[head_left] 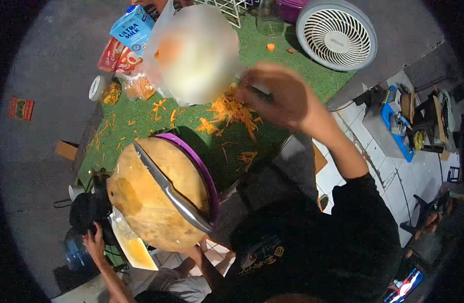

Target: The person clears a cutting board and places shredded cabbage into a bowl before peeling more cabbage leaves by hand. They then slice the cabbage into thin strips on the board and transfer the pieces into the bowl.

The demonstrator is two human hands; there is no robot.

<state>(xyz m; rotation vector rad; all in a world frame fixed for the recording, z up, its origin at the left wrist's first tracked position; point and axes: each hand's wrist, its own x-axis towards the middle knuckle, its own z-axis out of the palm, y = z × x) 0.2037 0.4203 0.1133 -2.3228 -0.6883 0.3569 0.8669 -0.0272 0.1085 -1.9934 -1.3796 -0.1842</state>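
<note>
My right hand (277, 93) reaches over the green mat (312, 83), smeared by motion, beside shredded orange pieces (232, 112); its grip is unclear. A blurred, pale round shape (201, 55) is to its left. A round wooden cutting board (156, 212) rests over a purple rim (207, 177), with a silver-handled knife (166, 187) lying across it. What looks like my left hand (192, 251) meets the board's lower edge, its fingers mostly hidden beneath.
A blue milk carton (133, 29), red packs (110, 54) and an orange-filled bag (139, 87) stand upper left. A grey-white slotted basket (337, 38) is upper right. Another person's hand (95, 246) is lower left, near a tray (136, 251). A crate (393, 123) is right.
</note>
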